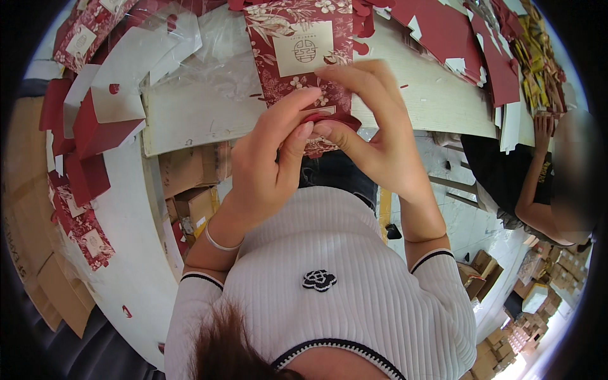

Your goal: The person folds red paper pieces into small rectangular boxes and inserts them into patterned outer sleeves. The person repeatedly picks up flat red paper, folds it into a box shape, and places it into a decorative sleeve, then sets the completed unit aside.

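Pale tabletop (437, 98) filled the upper part of the head view. One red floral carton (304, 47) lay partly over its near edge, probably so that both thumbs could reach the folded flap (345, 119). Left hand (259, 152) and right hand (383, 139) curved around this end, thumbs at the flap; how firmly they gripped, I could not tell. At least two flat red boards (437, 31) overlapped at right, seemingly to save space; one co-worker (535, 190) was beyond.

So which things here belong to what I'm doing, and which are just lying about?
Part of the job:
floral packaging
red strip, at left hand and right hand
red cards, probably, judging by colour

Seemingly just lying about:
clear plastic
yellow packets
cardboard, far left
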Demonstrator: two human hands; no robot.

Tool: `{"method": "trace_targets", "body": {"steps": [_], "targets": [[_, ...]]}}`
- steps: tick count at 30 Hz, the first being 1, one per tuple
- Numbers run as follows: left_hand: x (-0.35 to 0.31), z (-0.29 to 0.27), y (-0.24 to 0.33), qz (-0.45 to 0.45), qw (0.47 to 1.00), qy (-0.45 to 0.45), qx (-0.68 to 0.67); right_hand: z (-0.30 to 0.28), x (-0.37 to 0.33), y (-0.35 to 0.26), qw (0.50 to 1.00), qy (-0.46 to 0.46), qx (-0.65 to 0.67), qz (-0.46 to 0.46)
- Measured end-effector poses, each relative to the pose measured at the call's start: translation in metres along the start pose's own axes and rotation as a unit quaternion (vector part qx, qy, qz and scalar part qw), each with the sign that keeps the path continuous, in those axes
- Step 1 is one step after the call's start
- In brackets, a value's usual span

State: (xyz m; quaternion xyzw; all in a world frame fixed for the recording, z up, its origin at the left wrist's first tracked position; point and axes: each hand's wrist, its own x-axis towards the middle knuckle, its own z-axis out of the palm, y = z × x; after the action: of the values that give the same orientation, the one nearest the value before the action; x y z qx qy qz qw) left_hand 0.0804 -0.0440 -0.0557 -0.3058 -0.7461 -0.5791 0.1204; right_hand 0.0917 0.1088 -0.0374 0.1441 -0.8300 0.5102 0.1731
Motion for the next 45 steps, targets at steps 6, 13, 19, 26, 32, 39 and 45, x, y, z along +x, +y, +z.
{"method": "trace_targets", "body": {"steps": [6, 13, 19, 26, 32, 39, 45], "targets": [[-0.014, 0.003, 0.000, -0.089, 0.994, 0.027, -0.052, 0.006, -0.022, 0.009, 0.989, 0.028, 0.146, 0.005], [-0.024, -0.038, -0.037, -0.281, 0.942, -0.028, 0.182, 0.014, -0.015, 0.056, 0.986, 0.115, -0.054, -0.109], [-0.019, 0.002, -0.049, -0.313, 0.948, -0.051, -0.038, 0.023, -0.009, 0.064, 0.972, 0.093, -0.133, -0.169], [-0.001, 0.010, -0.027, -0.308, 0.907, -0.012, -0.287, 0.012, -0.003, 0.061, 0.967, 0.104, -0.141, -0.185], [0.006, 0.009, -0.013, -0.323, 0.884, 0.009, -0.339, 0.005, 0.002, 0.057, 0.958, 0.093, -0.154, -0.223], [0.008, 0.009, -0.015, -0.339, 0.868, 0.001, -0.363, -0.010, 0.013, 0.041, 0.967, -0.026, -0.174, -0.184], [0.012, 0.014, -0.035, -0.348, 0.743, -0.020, -0.571, -0.014, 0.017, 0.035, 0.996, -0.060, 0.003, 0.064]]}}
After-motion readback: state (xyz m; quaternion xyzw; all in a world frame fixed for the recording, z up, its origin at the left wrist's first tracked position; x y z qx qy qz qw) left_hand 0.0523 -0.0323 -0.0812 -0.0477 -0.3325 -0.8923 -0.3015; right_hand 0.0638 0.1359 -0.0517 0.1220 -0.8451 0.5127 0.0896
